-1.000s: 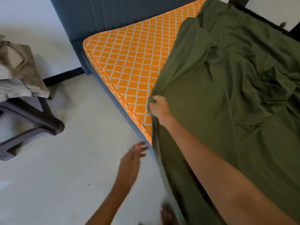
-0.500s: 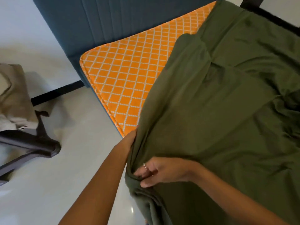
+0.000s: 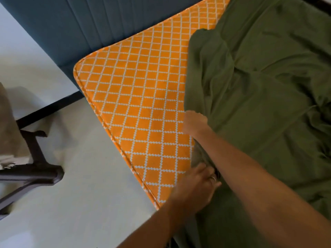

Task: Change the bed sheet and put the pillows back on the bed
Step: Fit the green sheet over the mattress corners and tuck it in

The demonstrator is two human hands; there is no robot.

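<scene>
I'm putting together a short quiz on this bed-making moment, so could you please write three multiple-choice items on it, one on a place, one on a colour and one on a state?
1. Where does the bare part of the mattress lie?
A. at the corner by the blue headboard
B. under the chair
C. on the floor

2. What colour is the sheet?
A. white
B. olive green
C. red

3. What is the right hand doing?
A. hanging free
B. gripping the sheet's edge
C. resting flat on the floor

Answers:
1 A, the orange lattice pattern shows uncovered next to the headboard.
2 B, the crumpled cloth over the rest of the bed is olive green.
3 B, its fingers are curled into the fabric edge, while the left hand meets the sheet lower down.
</scene>
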